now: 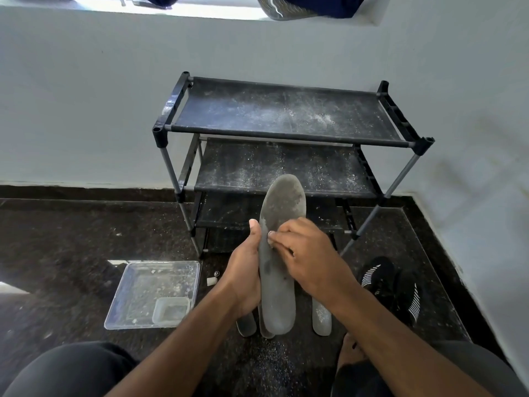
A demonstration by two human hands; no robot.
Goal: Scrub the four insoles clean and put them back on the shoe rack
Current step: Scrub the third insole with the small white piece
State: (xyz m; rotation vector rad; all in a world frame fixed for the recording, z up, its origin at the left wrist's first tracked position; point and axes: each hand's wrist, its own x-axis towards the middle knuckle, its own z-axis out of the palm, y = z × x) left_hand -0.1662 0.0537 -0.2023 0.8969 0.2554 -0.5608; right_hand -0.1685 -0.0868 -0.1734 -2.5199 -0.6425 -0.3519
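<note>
The grey insole (279, 270) stands nearly upright in front of the shoe rack (286, 121), toe end up over the rack's middle shelf, and it is the one being worked on. The left hand (246, 277) grips its left edge, thumb up along the rim, while the right hand (307, 259) presses curled fingers against its face, pinching what looks like a small pale scrubbing piece, too small to identify. Blotches still show on the toe and near the middle, so this insole looks only partly cleaned. Three other insoles (321, 318) lie on the floor just below the held one, their heel ends showing; whether they are already scrubbed I cannot tell. None is on the rack, so all the putting back remains. The rack's black fabric shelves are dusted with white powder or grit. Left of the rack's foot a clear plastic tray (126, 296) sits on the floor with a smaller clear tub (171, 310) in one corner and white specks inside; two tiny bits lie between tray and rack. Right of the rack's foot is a pair of black shoes (392, 285) with white stripes. The floor (71, 239) is dark speckled stone, the rack backs onto a pale wall (86, 96) near a corner, and a bright window ledge runs above.
</note>
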